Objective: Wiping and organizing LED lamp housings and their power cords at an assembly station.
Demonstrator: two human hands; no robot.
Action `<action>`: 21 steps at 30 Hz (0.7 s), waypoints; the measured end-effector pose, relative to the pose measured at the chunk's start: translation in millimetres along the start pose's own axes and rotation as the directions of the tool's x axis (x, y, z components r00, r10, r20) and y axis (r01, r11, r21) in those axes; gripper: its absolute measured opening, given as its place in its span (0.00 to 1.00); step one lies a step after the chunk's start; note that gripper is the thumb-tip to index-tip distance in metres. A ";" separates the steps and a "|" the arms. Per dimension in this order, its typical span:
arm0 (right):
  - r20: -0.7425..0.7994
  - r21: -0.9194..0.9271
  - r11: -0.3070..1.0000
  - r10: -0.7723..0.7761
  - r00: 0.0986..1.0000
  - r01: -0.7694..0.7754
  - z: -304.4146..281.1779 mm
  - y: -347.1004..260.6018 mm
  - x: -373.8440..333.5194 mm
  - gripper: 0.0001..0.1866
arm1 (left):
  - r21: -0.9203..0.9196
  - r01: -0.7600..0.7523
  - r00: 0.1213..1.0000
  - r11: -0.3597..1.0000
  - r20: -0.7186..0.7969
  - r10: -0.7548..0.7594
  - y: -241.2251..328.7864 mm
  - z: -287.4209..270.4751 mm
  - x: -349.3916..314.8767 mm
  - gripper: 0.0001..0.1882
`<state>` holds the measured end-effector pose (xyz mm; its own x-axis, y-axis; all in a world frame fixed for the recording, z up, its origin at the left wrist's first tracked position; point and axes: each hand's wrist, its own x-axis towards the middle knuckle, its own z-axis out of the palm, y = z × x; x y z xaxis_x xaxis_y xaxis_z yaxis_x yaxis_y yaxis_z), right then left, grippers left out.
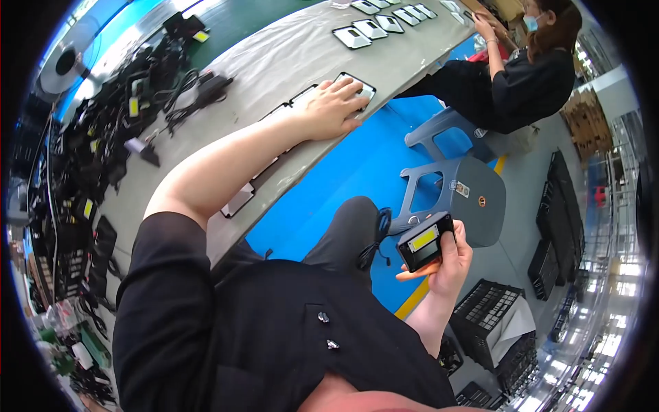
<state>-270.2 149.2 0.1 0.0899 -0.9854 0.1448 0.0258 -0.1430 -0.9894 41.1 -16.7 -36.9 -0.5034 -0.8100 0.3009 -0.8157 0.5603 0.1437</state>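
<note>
My left hand (331, 110) lies on the tabletop with its fingers spread. It covers part of a white panel with a black rim (364, 88) in a row along the table's near edge. Another such panel (237, 202) shows below my left forearm. In my right hand (447, 263) is a black power adapter (424, 242), held between thumb and fingers beside my leg, away from the table. A yellow label marks the adapter's upward face. Next to it hangs a bundled black cable (375, 240); where it joins the adapter I cannot make out.
Several white-and-black panels (371, 29) lie farther along the table (274, 62). Black adapters with tangled cables (195, 93) crowd the left side. A grey plastic stool (473, 199) stands to the right, with black crates (487, 309) below. A masked person (528, 82) sits at the far right.
</note>
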 end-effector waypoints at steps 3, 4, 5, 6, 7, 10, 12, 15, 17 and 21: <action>0.049 0.008 1.000 0.011 0.999 -0.011 14.7 -18.4 -17.5 0.12 | -0.029 -0.028 1.000 0.999 0.006 0.028 5.7 -15.9 -44.4 0.25; 0.071 -0.019 1.000 -0.019 0.997 0.021 20.1 -24.1 -21.0 0.12 | -0.028 -0.019 1.000 0.999 -0.006 0.019 6.5 -20.6 -57.4 0.25; 0.088 -0.044 0.998 -0.047 0.995 0.051 25.5 -28.7 -25.2 0.12 | -0.025 -0.035 0.999 0.999 -0.010 0.035 8.1 -24.7 -69.5 0.25; 0.106 -0.069 0.994 -0.073 0.992 0.081 30.8 -33.2 -29.6 0.12 | -0.024 -0.051 0.999 0.998 -0.014 0.051 9.1 -28.0 -80.9 0.25; 0.119 -0.056 0.996 -0.064 0.991 0.071 37.5 -38.0 -34.6 0.12 | -0.028 -0.056 0.998 0.998 -0.008 0.055 8.5 -31.0 -91.0 0.25; 0.156 -0.064 0.997 -0.033 0.987 0.044 50.4 -44.6 -40.8 0.12 | -0.018 -0.063 0.997 0.998 0.037 0.064 11.4 -40.5 -107.3 0.25; 0.224 -0.013 0.995 0.095 0.970 -0.094 58.7 -53.4 -38.9 0.11 | -0.009 -0.092 0.995 0.996 0.032 0.092 14.0 -48.1 -113.1 0.25; 0.297 -0.011 0.999 0.050 0.953 -0.049 76.4 -49.9 -18.4 0.10 | 0.044 0.012 0.997 0.999 0.069 -0.015 20.1 -68.8 -124.7 0.31; 0.318 0.097 0.957 0.232 0.919 -0.275 104.8 -72.6 -9.0 0.11 | -0.041 0.108 0.994 0.993 0.002 -0.108 22.7 -97.1 -133.2 0.38; 0.472 0.083 0.995 -0.084 0.878 0.050 134.9 -58.1 17.8 0.12 | -0.519 0.160 0.986 0.839 0.122 -0.112 76.0 -179.1 -165.4 0.55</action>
<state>-135.8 152.5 61.9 0.5463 -0.8093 0.2158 0.1133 -0.1838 -0.9764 113.4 190.9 93.1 -0.4395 -0.8829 0.1653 -0.6173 0.4306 0.6585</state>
